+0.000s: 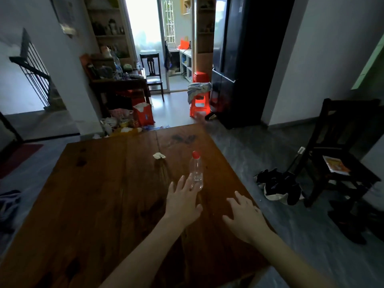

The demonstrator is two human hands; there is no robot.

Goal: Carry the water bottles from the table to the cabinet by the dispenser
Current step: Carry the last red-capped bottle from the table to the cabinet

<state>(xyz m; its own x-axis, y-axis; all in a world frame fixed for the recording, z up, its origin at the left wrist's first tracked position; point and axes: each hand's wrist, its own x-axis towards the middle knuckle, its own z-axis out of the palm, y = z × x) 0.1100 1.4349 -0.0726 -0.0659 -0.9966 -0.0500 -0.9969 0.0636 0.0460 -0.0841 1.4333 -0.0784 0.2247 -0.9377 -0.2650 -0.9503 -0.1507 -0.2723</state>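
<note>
Left hand (182, 201) reaches forward over the brown wooden table (93, 204), fingers straight and spread, holding nothing. Its fingertips overlap the lower part of the clear plastic water bottle with a red cap (196, 170); whether they touch it or sit just in front of it cannot be told.

Right hand (245, 218) is also out over the table near its right edge, fingers spread wide and relaxed, holding nothing, palm down. It is apart from the bottle, nearer the camera and to the right.

The bottle stands upright on the table, right of centre. One bottle only in view on the tabletop.

A small crumpled white scrap of paper (159, 155) lies on the table, left of the bottle and a little farther away.

Beyond the table: a red plastic stool (200, 104) with a grey cloth draped over it, standing beside a tall black refrigerator (245, 59). A dark wooden chair (340, 150) stands on the floor at right.
</note>
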